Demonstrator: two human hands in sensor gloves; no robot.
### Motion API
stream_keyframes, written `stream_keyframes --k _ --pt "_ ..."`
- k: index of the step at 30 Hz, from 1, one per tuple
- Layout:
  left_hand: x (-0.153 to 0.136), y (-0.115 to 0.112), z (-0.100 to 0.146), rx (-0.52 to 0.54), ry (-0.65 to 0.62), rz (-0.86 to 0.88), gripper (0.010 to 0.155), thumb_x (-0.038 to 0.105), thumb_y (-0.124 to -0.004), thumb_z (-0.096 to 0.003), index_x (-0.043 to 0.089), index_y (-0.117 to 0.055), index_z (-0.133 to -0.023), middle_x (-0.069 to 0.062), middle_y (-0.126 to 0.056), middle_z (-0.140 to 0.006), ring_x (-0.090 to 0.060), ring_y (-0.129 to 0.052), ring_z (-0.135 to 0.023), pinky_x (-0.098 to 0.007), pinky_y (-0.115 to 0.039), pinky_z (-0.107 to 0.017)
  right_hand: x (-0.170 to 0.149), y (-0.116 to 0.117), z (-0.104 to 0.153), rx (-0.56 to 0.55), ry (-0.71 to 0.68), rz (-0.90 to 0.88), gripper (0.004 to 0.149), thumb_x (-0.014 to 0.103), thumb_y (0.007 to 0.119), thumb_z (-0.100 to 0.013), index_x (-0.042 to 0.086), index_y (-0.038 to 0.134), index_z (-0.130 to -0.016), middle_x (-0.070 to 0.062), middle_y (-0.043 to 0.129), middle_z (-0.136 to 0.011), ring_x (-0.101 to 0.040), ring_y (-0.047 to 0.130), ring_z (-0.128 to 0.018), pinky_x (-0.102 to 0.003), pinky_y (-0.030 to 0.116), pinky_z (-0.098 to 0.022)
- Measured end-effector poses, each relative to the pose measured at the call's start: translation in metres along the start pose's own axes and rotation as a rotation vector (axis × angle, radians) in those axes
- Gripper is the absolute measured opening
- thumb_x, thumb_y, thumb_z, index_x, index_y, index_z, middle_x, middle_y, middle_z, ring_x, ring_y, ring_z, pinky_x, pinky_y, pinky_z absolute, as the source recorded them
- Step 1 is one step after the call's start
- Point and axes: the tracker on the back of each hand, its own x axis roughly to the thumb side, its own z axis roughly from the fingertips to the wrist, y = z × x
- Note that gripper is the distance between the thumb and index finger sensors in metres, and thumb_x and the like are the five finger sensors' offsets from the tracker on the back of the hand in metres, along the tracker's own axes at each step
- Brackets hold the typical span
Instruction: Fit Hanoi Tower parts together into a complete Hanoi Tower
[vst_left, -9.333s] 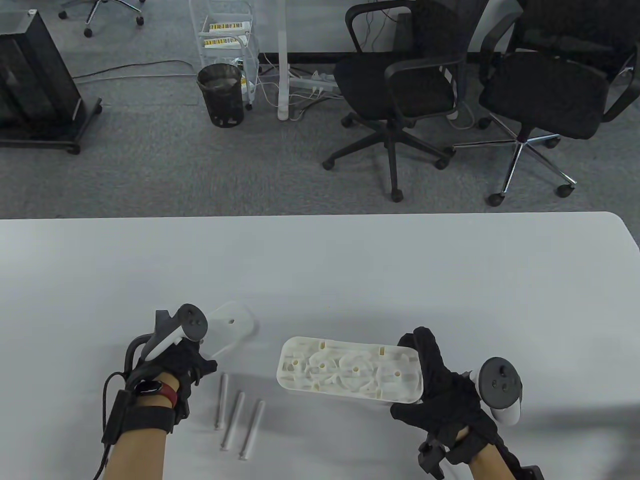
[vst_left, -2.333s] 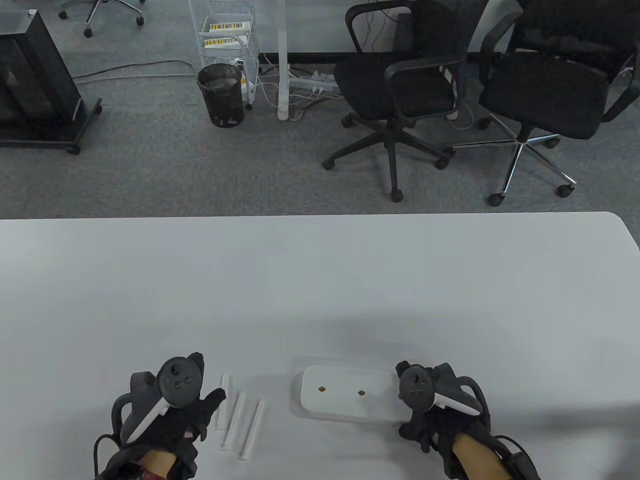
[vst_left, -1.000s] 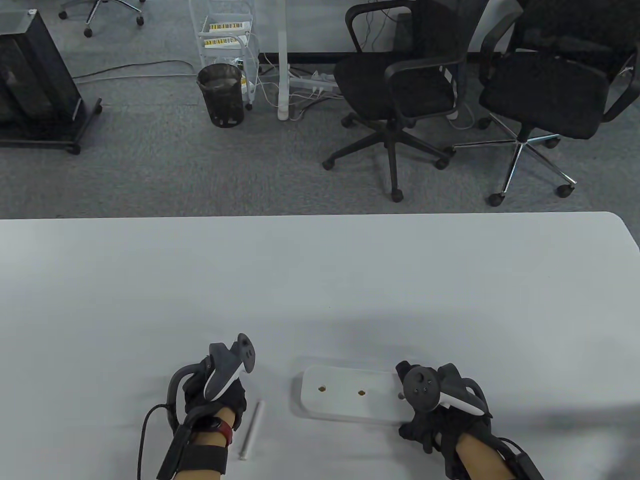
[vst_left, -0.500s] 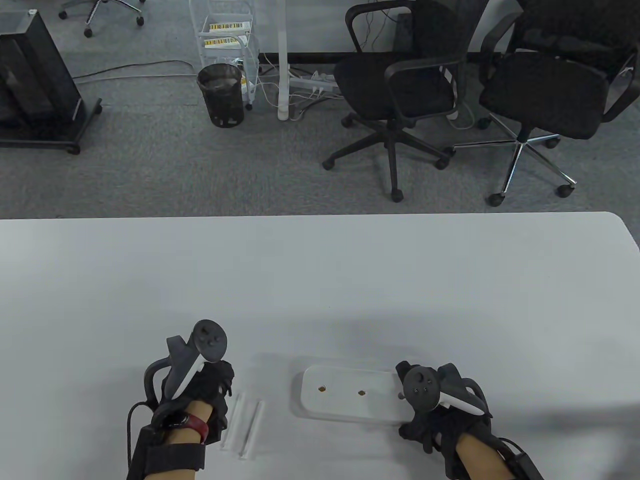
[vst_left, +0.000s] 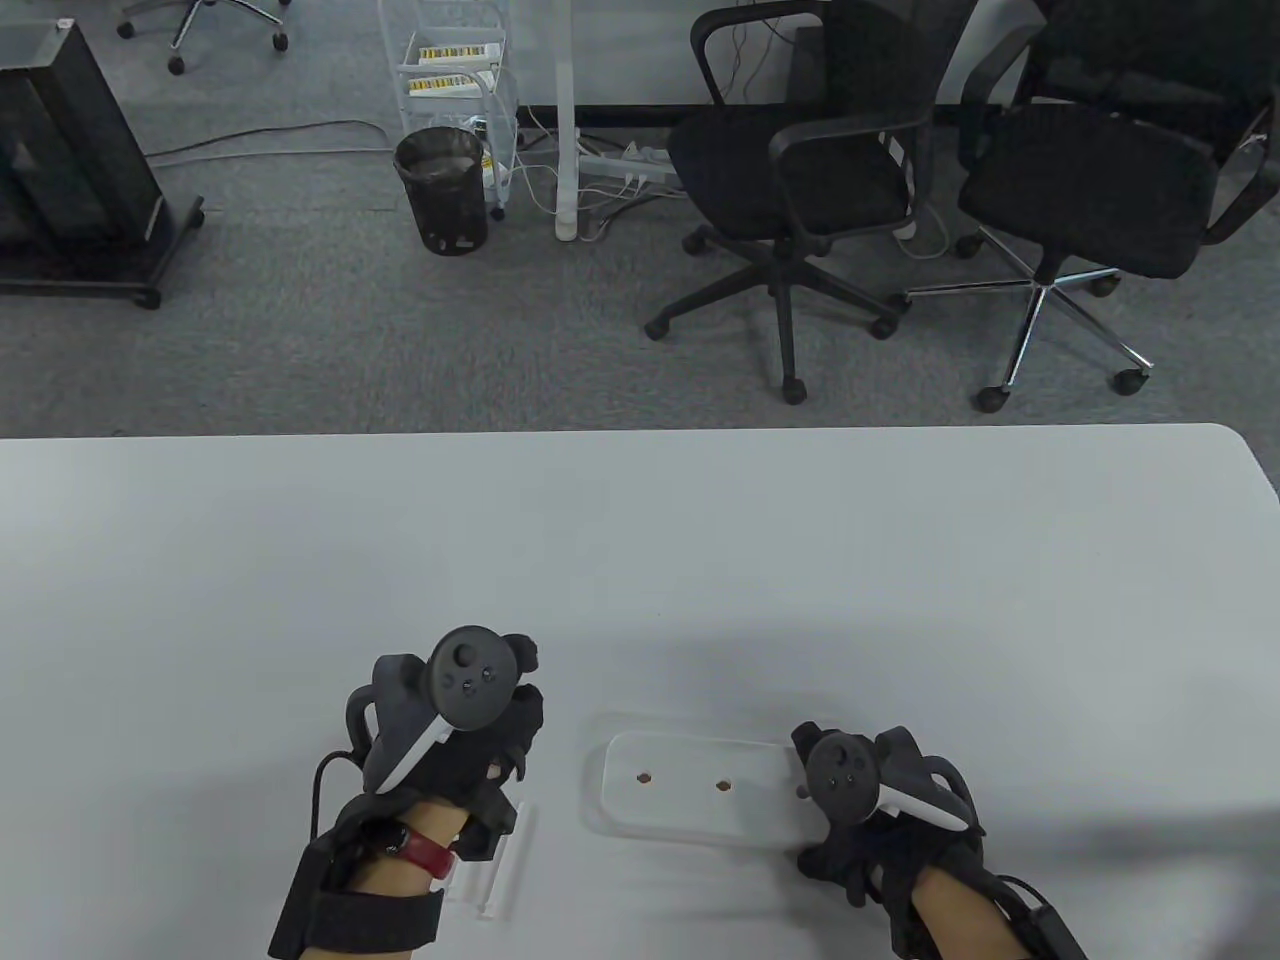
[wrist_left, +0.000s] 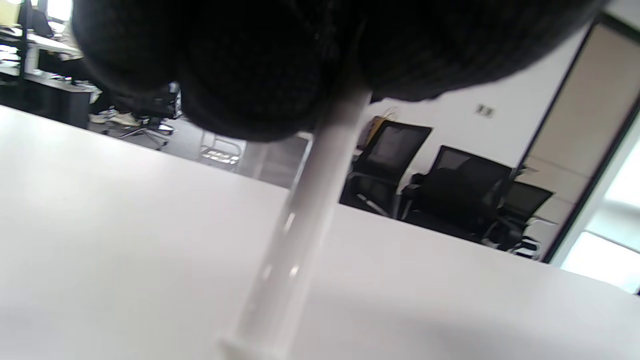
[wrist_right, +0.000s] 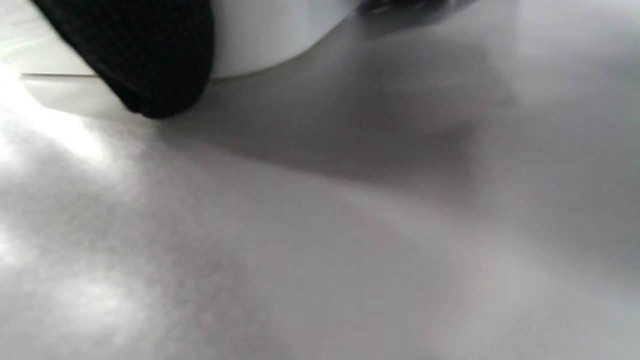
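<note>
The white Hanoi base (vst_left: 690, 790) lies flat near the table's front edge, with three peg holes facing up. My right hand (vst_left: 860, 850) grips its right end; in the right wrist view a gloved finger (wrist_right: 135, 55) presses against the base's side (wrist_right: 260, 35). My left hand (vst_left: 495, 745) hovers left of the base and holds one white peg (wrist_left: 310, 210), which hangs down from the fingers with its flanged end lowest. Two more white pegs (vst_left: 508, 850) lie on the table under my left wrist, partly hidden.
The white table (vst_left: 640, 560) stretches far back and to both sides. Beyond its far edge stand two black office chairs (vst_left: 800, 180), a black bin (vst_left: 440, 185) and a wire cart.
The base, underside up 9 s ago, now lies holes up. My left hand reached down to the three pegs, took one, and moved up and right toward the base. The right hand stayed put.
</note>
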Motion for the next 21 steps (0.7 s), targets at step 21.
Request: stream_keyframes --k 21 --pt "0.09 -0.006 0.03 0.042 -0.328 -0.082 0.045 0.033 -0.094 -0.0385 0.023 -0.091 -0.082 -0.005 -0.104 -0.073 -0.027 -0.106 -0.042 -0.043 -0.087 -0.041 -0.001 0.0 0.0 -0.003 0.001 0.0 0.112 0.045 0.088 -0.033 0.016 0.0 -0.096 -0.025 0.014 -0.107 -0.051 0.024 -0.098 -0.066 0.031 -0.071"
